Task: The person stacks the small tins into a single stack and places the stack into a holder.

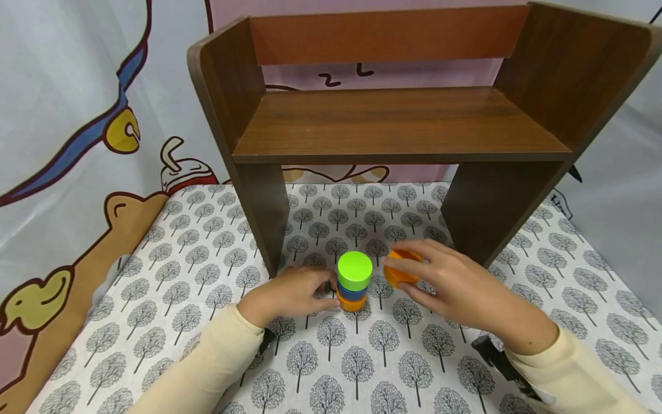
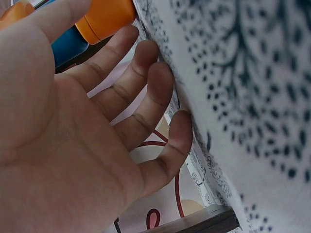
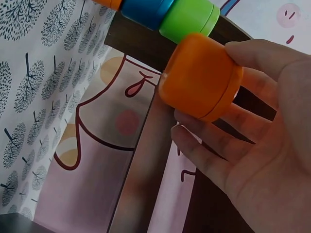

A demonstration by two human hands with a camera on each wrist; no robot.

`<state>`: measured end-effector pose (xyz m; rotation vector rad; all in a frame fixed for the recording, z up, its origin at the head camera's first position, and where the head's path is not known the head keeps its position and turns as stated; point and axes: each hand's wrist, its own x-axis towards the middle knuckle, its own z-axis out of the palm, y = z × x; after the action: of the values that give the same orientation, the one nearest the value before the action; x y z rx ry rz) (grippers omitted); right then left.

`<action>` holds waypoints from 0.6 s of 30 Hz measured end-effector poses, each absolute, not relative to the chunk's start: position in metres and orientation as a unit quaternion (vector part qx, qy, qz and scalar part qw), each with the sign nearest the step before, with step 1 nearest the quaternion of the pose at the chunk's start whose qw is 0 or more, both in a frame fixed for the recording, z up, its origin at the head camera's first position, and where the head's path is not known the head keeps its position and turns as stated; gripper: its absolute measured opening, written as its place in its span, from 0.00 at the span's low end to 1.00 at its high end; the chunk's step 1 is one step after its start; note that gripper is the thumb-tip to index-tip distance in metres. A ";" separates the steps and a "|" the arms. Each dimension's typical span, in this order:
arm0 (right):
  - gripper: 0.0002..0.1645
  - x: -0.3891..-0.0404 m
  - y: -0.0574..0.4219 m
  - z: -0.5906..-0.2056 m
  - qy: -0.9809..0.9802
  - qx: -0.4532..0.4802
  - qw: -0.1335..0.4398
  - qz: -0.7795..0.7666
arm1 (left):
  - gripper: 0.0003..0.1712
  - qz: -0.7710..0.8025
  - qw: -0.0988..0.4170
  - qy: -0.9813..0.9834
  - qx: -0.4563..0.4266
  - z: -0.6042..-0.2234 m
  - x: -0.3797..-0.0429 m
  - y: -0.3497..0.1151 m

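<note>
Clock read from head view, 12 = away from person. Stack (image 1: 354, 280) upright on tree-print worktop (image 1: 369, 384): lime-green cyl. (image 1: 354, 268) on top, blue cyl. (image 1: 352, 293) mid, orange base cyl. (image 1: 353, 304) at btm. Loose orange cyl. (image 3: 200, 77) near it at approx. 3 o'clock, not touching, looks off the worktop & a bit tipped. R hand (image 1: 450, 282) pinches it, thumb one side, fingertips other; grip only as wide as the cyl., palm clear. L hand (image 1: 297, 290) at stack's 9 o'clock: fingers relaxed, slightly bent, thumb spread from them, tips at lower stack; light touch or just beside, can't tell. Step in hand, my read: loose cyl. going onto the green one. To do well: level it first, carry toward 9 o'clock, high enough to pass green's edge w/o a knock. Center from above, lower straight, ease fingertips off evenly; sideways drag would prob. topple so narrow a stack. L hand best as light brace at the base, no push toward 3. Shelf unit (image 1: 400, 123) stands at 12; mind R knuckles vs. its upright, approx. 2 o'clock.
</note>
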<state>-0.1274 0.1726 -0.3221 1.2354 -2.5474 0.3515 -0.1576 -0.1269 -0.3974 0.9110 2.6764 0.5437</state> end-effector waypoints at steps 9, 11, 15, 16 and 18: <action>0.33 -0.127 0.168 -0.317 -0.883 0.427 0.145 0.129 | 0.18 0.191 0.133 0.920 0.315 -0.397 -0.158 -0.127; 0.30 -0.127 0.167 -0.316 -0.882 0.427 0.147 0.132 | 0.18 0.194 0.134 0.919 0.316 -0.397 -0.158 -0.127; 0.28 -0.127 0.163 -0.314 -0.880 0.429 0.154 0.134 | 0.18 0.194 0.134 0.919 0.316 -0.397 -0.158 -0.127; 0.28 -0.127 0.162 -0.314 -0.879 0.430 0.156 0.134 | 0.19 0.194 0.134 0.919 0.316 -0.396 -0.158 -0.127; 0.29 -0.127 0.160 -0.313 -0.878 0.432 0.160 0.133 | 0.19 0.194 0.133 0.919 0.317 -0.397 -0.158 -0.127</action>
<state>-0.1268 0.1604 -0.3127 1.2344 -2.5082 0.3795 -0.1580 -0.1269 -0.3965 0.9186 2.6657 0.5616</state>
